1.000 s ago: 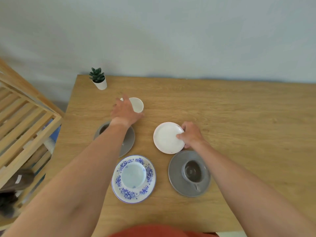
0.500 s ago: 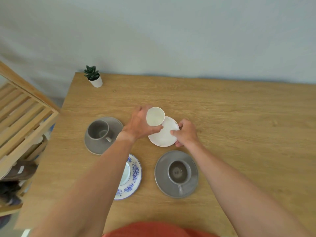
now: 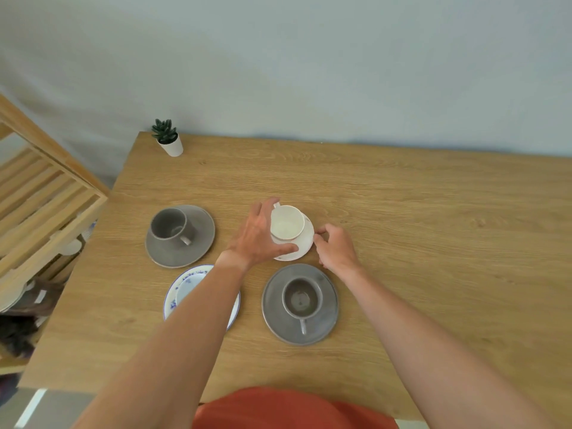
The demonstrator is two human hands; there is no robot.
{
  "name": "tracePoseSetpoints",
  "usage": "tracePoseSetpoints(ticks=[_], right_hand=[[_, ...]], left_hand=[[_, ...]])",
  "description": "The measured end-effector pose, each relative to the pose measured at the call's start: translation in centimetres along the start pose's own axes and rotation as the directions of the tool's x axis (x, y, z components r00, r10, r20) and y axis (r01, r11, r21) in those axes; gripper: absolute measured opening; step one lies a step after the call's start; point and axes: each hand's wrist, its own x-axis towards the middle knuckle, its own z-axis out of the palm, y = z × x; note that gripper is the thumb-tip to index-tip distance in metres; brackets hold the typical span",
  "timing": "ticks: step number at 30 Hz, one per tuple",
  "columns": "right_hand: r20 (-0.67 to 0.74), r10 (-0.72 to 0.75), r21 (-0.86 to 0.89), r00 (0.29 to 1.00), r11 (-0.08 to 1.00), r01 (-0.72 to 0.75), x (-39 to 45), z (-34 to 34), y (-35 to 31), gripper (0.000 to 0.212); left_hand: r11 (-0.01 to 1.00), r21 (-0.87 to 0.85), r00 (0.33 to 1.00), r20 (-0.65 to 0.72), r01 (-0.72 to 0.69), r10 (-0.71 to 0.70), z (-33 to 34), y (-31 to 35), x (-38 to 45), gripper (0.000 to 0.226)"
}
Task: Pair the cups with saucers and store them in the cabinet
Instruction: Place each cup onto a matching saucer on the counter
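A white cup (image 3: pixel 287 222) stands on a white saucer (image 3: pixel 305 243) in the middle of the wooden table (image 3: pixel 402 212). My left hand (image 3: pixel 258 236) wraps around the cup's left side, thumb across the saucer's front rim. At the saucer's right edge my right hand (image 3: pixel 335 247) pinches the rim with its fingertips. A grey cup (image 3: pixel 171 226) sits on a grey saucer (image 3: pixel 202 239) to the left. Another grey cup (image 3: pixel 301 300) rests on a grey saucer (image 3: pixel 275 308) in front. My left forearm partly hides a blue-patterned saucer (image 3: pixel 175 301) holding a pale cup (image 3: pixel 187 287).
A small potted succulent (image 3: pixel 168 141) stands at the table's far left corner. A slatted wooden shelf unit (image 3: pixel 40 199) stands left of the table, with a few items on its lower levels. A pale wall runs behind.
My left hand carried the white cup from the far left onto the white saucer. My right hand stayed at the saucer's right rim. The view shifted left.
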Motion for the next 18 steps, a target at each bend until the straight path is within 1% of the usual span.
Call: tracePoseSetpoints(ticks=[4, 8, 12, 15, 18], right_hand=[[0.115, -0.054, -0.076, 0.992, 0.995, 0.063, -1.0, -0.8, 1.4, 0.011], [0.157, -0.1, -0.068, 0.983, 0.991, 0.112, -1.6, -1.0, 2.5, 0.011], [0.16, -0.172, -0.103, 0.972, 0.977, 0.19, -3.1, -1.3, 3.4, 0.046], [0.169, -0.173, -0.125, 0.97, 0.973, 0.195, -4.8, -1.5, 4.3, 0.054], [0.122, -0.176, -0.151, 0.977, 0.969, 0.194, -6.8, -1.7, 5.2, 0.059]], left_hand=[[0.996, -0.013, 0.996, -0.036, 0.085, -0.085, 0.7, -0.3, -1.8, 0.113], [0.987, 0.004, 0.983, -0.094, 0.159, -0.158, 1.7, -0.4, -4.8, 0.1], [0.96, 0.059, 0.956, -0.123, 0.275, -0.266, 2.7, 0.0, -7.2, 0.088], [0.952, 0.114, 0.956, -0.114, 0.284, -0.271, 3.3, 0.6, -8.6, 0.066], [0.953, 0.162, 0.965, -0.1, 0.258, -0.244, 3.7, 1.1, -10.0, 0.04]])
